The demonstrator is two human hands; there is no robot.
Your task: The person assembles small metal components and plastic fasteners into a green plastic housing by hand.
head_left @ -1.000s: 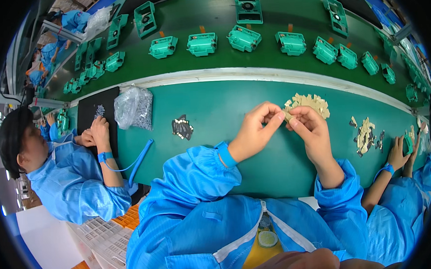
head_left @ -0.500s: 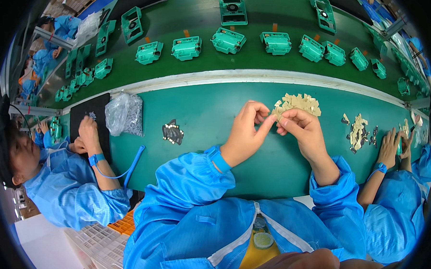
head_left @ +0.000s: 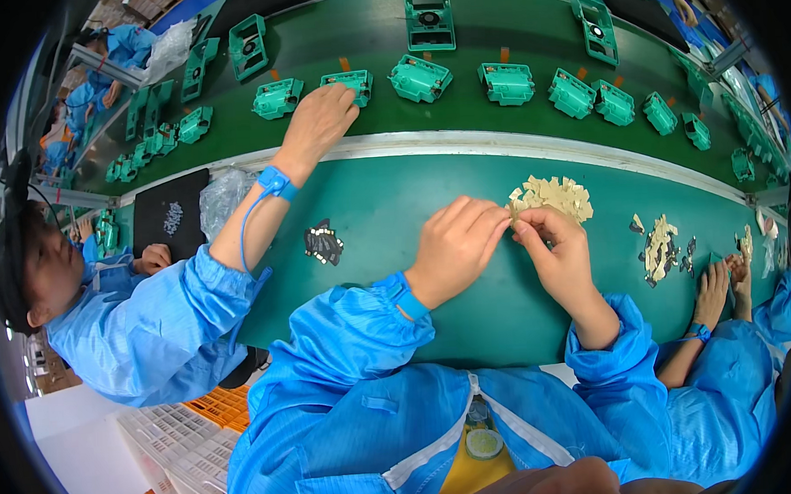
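My left hand (head_left: 460,251) and my right hand (head_left: 556,256) meet fingertip to fingertip over the green work surface. Their pinched fingers close on a small beige piece (head_left: 513,216), mostly covered by the fingertips. Just behind my right hand lies a heap of flat beige pieces (head_left: 557,196). Left of my left hand, apart from it, is a small pile of black pieces with pale ends (head_left: 325,243). A blue band (head_left: 402,294) circles my left wrist.
At left, a co-worker's hand (head_left: 321,125) reaches over the rail (head_left: 461,142) to a green housing (head_left: 358,83). More green housings (head_left: 506,83) line the belt behind. Right, another co-worker's hand (head_left: 713,293) is near a mixed beige and black pile (head_left: 659,251).
My left fingers have drawn in and curled closer to my right fingertips. The left co-worker's arm has swung from the black mat up to the housings on the belt.
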